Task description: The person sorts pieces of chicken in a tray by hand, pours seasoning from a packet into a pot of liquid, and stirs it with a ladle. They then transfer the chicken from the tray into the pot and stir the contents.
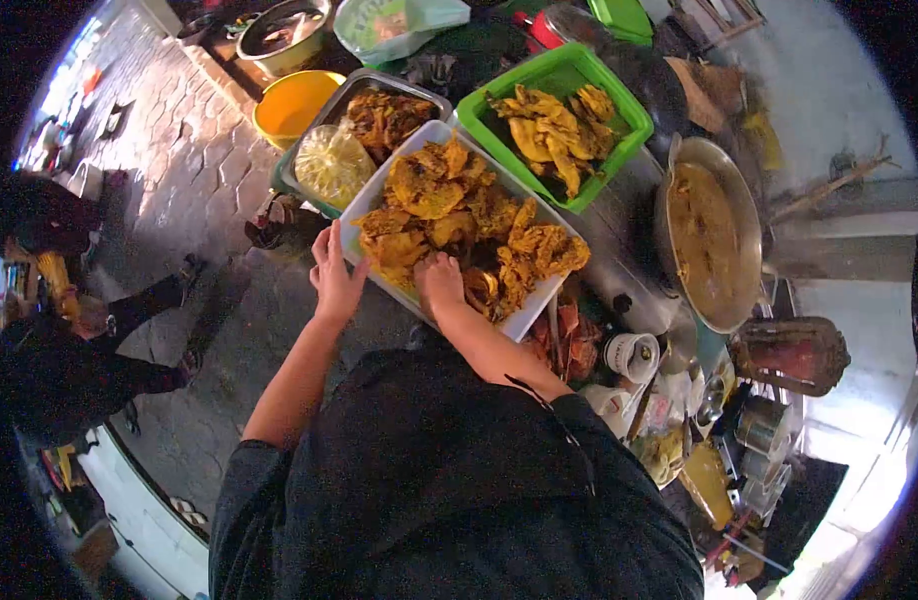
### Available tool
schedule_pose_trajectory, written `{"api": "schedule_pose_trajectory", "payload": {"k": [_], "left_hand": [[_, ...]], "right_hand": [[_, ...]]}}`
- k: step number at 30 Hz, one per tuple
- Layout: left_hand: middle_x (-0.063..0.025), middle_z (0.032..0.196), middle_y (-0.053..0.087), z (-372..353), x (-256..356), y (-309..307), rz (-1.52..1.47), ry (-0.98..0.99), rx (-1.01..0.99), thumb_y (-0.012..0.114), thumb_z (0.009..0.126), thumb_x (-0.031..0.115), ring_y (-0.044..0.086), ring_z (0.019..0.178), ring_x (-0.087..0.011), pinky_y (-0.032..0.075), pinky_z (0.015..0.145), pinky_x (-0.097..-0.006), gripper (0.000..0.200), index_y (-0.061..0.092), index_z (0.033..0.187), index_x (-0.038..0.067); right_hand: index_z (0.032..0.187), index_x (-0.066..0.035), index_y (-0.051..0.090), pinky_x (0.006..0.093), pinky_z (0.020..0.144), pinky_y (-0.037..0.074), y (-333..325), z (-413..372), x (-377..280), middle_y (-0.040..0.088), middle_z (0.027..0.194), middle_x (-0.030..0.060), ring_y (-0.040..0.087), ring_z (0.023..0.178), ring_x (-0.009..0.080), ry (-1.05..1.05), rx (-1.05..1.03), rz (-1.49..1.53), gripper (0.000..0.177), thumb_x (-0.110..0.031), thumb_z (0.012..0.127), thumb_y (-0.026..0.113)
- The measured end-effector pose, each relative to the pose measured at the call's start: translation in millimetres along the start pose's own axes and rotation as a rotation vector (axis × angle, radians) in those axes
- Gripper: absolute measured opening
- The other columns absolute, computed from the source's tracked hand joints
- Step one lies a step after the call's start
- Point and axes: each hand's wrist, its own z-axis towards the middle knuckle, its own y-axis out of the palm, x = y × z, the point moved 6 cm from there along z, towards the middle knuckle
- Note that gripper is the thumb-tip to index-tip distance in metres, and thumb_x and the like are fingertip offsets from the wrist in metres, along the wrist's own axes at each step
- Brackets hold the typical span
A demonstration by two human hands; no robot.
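A white plastic tub [527,318] full of yellow-brown seasoned chicken pieces [429,190] stands in front of me. My left hand [337,280] is at the tub's left corner, its fingers spread and touching or very near the rim. Inside the tub, my right hand [441,284] has its fingers curled down around a piece of chicken near the front edge; the fingertips are partly hidden among the pieces. Beyond it, a green basket [624,110] holds more yellow chicken pieces. A metal tray [419,84] at the back left has darker chicken and a knotted plastic bag [333,166].
To the right is a large wok [714,235] of brownish liquid. An orange bucket [294,105] and a basin [284,40] stand at the back left. A cup [632,357] and utensils crowd the right side. Another person [89,370] is at the far left.
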Motion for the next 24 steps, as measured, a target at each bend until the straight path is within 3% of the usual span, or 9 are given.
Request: {"api": "schedule_pose_trajectory", "payload": {"k": [1, 5, 7, 8, 10, 15, 17, 21, 24], "left_hand": [[-0.0128, 0.137, 0.027, 0, 0, 0, -0.007, 0.004, 0.002, 0.065, 0.081, 0.019, 0.031, 0.125, -0.032, 0.026, 0.094, -0.0507, 0.077, 0.02, 0.143, 0.015], [-0.0128, 0.137, 0.027, 0, -6, 4, 0.001, 0.045, 0.028, 0.065, 0.081, 0.018, 0.029, 0.126, -0.0322, 0.026, 0.093, -0.0512, 0.077, 0.019, 0.143, 0.015], [-0.0132, 0.137, 0.026, 0, -4, 2, -0.003, 0.049, 0.026, 0.065, 0.081, 0.018, 0.027, 0.127, -0.0317, 0.025, 0.094, -0.0504, 0.078, 0.018, 0.143, 0.014], [-0.0132, 0.137, 0.026, 0, -2, -1, 0.002, 0.044, 0.029, 0.065, 0.081, 0.018, 0.027, 0.127, -0.0317, 0.025, 0.094, -0.0504, 0.078, 0.018, 0.143, 0.014], [-0.0131, 0.139, 0.024, 0, 0, -1, -0.01, 0.021, -0.018, 0.064, 0.082, 0.018, 0.027, 0.128, -0.0314, 0.024, 0.094, -0.0494, 0.077, 0.017, 0.144, 0.014], [-0.0117, 0.14, 0.022, 0, -1, 0, 0.01, 0.003, -0.03, 0.063, 0.083, 0.019, 0.028, 0.127, -0.0314, 0.024, 0.095, -0.049, 0.078, 0.014, 0.144, 0.014], [-0.0122, 0.139, 0.023, -1, -1, -1, -0.014, 0.042, -0.01, 0.063, 0.083, 0.02, 0.03, 0.126, -0.0316, 0.023, 0.096, -0.0492, 0.077, 0.015, 0.144, 0.014], [-0.013, 0.137, 0.024, 1, 0, -3, 0.008, 0.02, -0.029, 0.063, 0.083, 0.02, 0.032, 0.125, -0.0313, 0.023, 0.097, -0.05, 0.077, 0.017, 0.143, 0.013], [-0.0124, 0.137, 0.023, -1, -3, 0, 0.007, 0.01, -0.039, 0.063, 0.083, 0.021, 0.034, 0.123, -0.0317, 0.024, 0.096, -0.052, 0.078, 0.015, 0.144, 0.014]], "right_hand": [[0.089, 0.0, 0.068, 0.0376, 0.098, 0.034, -40, -20, -13, 0.054, 0.121, 0.0143, 0.037, 0.122, 0.0255, -0.086, -0.183, -0.084, 0.017, -0.001, 0.082, 0.052], [0.082, -0.001, 0.067, 0.0382, 0.095, 0.035, -12, -9, -6, 0.059, 0.105, 0.0134, 0.043, 0.113, 0.0268, -0.166, -0.095, -0.12, 0.013, -0.003, 0.081, 0.054], [0.075, -0.003, 0.068, 0.0405, 0.082, 0.043, -24, -17, -5, 0.064, 0.08, 0.0112, 0.054, 0.094, 0.0284, -0.283, 0.314, -0.023, 0.01, -0.003, 0.069, 0.059], [0.075, -0.003, 0.068, 0.0405, 0.082, 0.043, -25, -16, -2, 0.064, 0.08, 0.0112, 0.054, 0.094, 0.0284, -0.29, 0.314, -0.02, 0.01, -0.003, 0.069, 0.059], [0.077, -0.002, 0.064, 0.0374, 0.088, 0.04, -33, -19, -2, 0.058, 0.078, 0.0106, 0.052, 0.09, 0.0269, -0.308, 0.054, -0.217, 0.007, 0.0, 0.076, 0.058], [0.086, -0.002, 0.063, 0.0408, 0.09, 0.039, -30, -24, 0, 0.058, 0.086, 0.0111, 0.053, 0.095, 0.0264, -0.355, -0.076, -0.273, 0.011, 0.0, 0.075, 0.059], [0.098, -0.002, 0.058, 0.0418, 0.087, 0.04, -49, -28, 5, 0.056, 0.096, 0.0114, 0.053, 0.095, 0.0301, -0.295, 0.293, 0.075, 0.023, -0.001, 0.075, 0.059], [0.1, -0.001, 0.054, 0.0423, 0.081, 0.046, -86, -28, 29, 0.051, 0.101, 0.0169, 0.053, 0.093, 0.0352, -0.166, 0.485, 0.278, 0.033, -0.008, 0.07, 0.062], [0.112, -0.001, 0.046, 0.0432, 0.084, 0.045, -93, -19, 47, 0.042, 0.115, 0.0205, 0.049, 0.101, 0.0377, 0.0, 0.426, 0.363, 0.039, -0.004, 0.076, 0.059]]}}
